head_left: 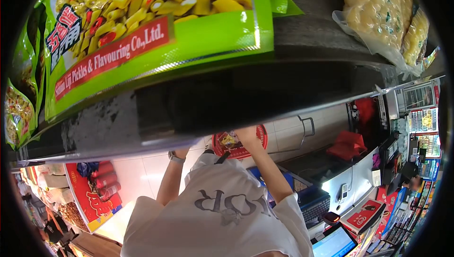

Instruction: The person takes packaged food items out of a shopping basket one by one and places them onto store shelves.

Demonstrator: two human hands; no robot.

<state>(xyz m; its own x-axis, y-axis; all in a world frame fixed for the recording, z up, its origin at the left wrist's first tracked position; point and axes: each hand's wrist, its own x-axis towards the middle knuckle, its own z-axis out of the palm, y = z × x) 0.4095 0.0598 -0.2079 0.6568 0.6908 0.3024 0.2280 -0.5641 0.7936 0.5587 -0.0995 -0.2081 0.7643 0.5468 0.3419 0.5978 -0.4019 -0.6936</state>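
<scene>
A red plastic basket (260, 149) is low in front of my body, partly covered by the dark shelf edge. Inside it lies a colourful packet (229, 140), too small to read. My right hand (248, 136) is over the basket, beside the packet. The shelf cuts off its fingers, so any grip there is hidden. Only a sliver of my left hand (182, 152) shows below the shelf, left of the basket, with a watch (176, 157) on the wrist. Its fingers are out of sight.
Close above is a dark shelf (302, 21) with a large green pickle bag (189, 37) and clear vacuum packs (378, 16). On the right are a counter with a keyboard (316, 208), a screen (335, 244) and a red bag (347, 144). A red display stand (92, 200) is at left.
</scene>
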